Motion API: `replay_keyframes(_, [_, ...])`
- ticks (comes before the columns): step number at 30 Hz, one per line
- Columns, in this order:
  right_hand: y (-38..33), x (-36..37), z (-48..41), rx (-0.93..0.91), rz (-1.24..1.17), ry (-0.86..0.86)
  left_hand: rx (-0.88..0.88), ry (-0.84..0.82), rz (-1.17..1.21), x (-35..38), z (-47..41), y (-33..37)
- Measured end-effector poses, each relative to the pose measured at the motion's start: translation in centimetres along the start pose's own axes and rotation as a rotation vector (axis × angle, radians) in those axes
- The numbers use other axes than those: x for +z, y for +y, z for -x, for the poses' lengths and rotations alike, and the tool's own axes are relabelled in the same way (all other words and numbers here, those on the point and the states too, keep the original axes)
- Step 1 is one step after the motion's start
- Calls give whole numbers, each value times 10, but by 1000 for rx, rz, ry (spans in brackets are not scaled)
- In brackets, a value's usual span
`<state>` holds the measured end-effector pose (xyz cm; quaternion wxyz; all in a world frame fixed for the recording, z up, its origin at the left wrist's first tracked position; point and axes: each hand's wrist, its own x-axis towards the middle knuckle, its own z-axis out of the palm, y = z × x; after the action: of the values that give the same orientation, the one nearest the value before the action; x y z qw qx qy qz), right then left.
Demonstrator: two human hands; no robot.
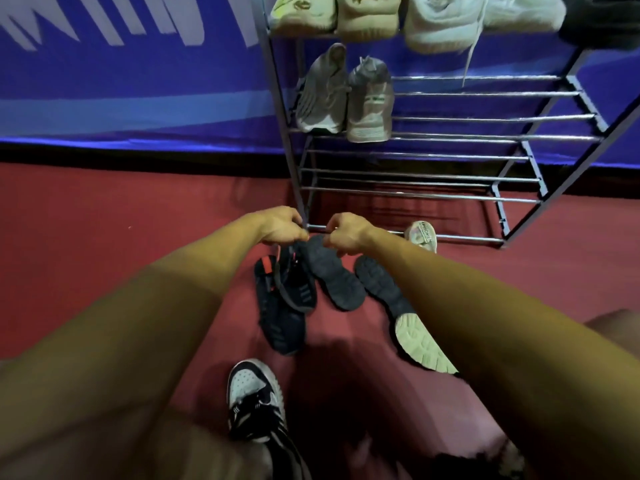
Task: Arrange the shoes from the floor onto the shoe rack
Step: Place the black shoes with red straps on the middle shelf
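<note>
My left hand [282, 225] grips the heel end of a black shoe with red trim [298, 285]. My right hand [346, 233] grips another dark shoe [334, 275], whose sole faces up. Both hang just in front of the metal shoe rack [415, 136]. A third black shoe [282, 320] lies on the red floor below them. On its side to the right lies a shoe with a black and cream sole [405, 313]. A pale shoe [422, 233] pokes out by the rack's bottom bar. A grey pair [346, 98] sits on the middle shelf, and pale shoes [381, 15] fill the top shelf.
My own foot in a black and white sneaker [254, 400] stands on the red carpet [104, 237] near the bottom of the view. A blue banner wall [138, 81] runs behind the rack. The rack's lowest shelf [415, 181] shows bare bars.
</note>
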<state>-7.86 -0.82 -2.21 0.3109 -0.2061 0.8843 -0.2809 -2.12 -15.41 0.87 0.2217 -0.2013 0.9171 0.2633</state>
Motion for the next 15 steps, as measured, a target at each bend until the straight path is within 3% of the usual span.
replay_keyframes(9, [8, 65, -36, -25, 292, -194, -59, -154, -44, 54, -39, -60])
replay_keyframes(15, [36, 106, -71, 76, 261, -285, -107, -247, -48, 79, -66, -92])
